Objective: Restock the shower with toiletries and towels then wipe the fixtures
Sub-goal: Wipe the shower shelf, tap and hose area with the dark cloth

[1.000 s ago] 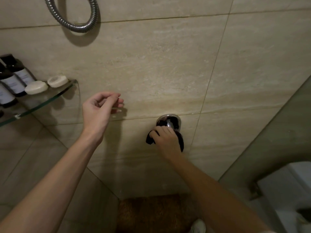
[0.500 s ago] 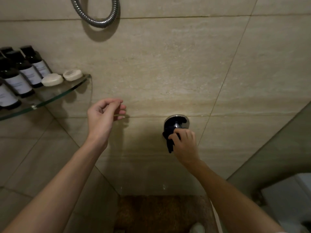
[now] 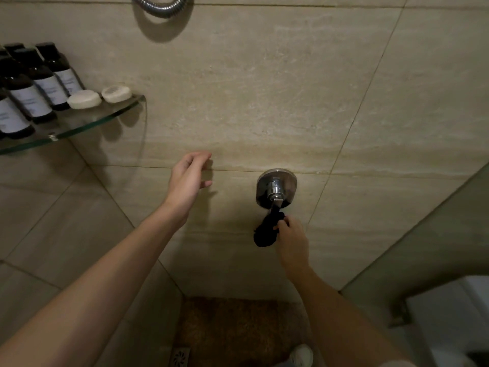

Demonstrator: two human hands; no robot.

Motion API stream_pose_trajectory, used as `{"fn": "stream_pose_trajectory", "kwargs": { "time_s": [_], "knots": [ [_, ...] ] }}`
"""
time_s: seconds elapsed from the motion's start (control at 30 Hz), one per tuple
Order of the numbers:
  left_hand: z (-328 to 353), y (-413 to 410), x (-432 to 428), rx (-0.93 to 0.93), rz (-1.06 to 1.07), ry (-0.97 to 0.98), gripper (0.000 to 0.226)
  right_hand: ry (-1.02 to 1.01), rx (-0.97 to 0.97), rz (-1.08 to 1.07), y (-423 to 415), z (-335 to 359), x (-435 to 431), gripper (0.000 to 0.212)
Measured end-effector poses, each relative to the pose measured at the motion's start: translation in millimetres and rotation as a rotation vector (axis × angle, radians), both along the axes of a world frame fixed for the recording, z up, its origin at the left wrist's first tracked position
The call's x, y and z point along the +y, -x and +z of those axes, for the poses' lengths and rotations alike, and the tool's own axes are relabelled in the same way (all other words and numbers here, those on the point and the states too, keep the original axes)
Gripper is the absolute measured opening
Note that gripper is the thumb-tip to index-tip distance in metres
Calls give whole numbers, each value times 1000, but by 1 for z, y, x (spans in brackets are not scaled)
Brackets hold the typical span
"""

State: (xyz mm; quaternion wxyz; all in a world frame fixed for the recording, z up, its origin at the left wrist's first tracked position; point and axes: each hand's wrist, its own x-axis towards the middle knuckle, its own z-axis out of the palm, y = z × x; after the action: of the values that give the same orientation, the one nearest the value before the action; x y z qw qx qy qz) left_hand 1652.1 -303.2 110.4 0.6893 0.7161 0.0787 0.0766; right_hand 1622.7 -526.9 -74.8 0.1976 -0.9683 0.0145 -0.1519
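A round chrome shower valve (image 3: 276,188) with a lever handle pointing down sits on the beige tiled wall. My right hand (image 3: 291,241) grips a bunched dark cloth (image 3: 266,233) just below the valve, around the lower end of the handle. My left hand (image 3: 189,178) hovers empty to the left of the valve, fingers loosely curled, close to the wall. Several dark toiletry bottles (image 3: 34,86) with pale labels and two white soap bars (image 3: 84,99) stand on a glass corner shelf (image 3: 79,127) at upper left.
A chrome shower hose (image 3: 160,6) loops at the top of the wall. A brown mat (image 3: 238,329) and a floor drain (image 3: 181,356) lie below. A glass partition (image 3: 423,247) rises at right, with a white fixture (image 3: 449,313) behind it. My shoe (image 3: 301,354) shows at the bottom.
My right hand slid the cloth down off the valve plate to the handle's lower end, uncovering the chrome plate. The view shifted left and down; my left hand's fingers opened slightly.
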Motion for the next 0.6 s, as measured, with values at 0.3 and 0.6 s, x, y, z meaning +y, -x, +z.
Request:
{"fn": "stream_pose_trajectory", "kwargs": {
  "time_s": [0.3, 0.6],
  "knots": [
    [9, 16, 17, 208, -264, -221, 26, -366, 668, -112, -10, 28, 10, 10],
    [69, 44, 46, 223, -563, -649, 99, -1004, 429, 355, 3, 208, 86, 25]
  ]
}}
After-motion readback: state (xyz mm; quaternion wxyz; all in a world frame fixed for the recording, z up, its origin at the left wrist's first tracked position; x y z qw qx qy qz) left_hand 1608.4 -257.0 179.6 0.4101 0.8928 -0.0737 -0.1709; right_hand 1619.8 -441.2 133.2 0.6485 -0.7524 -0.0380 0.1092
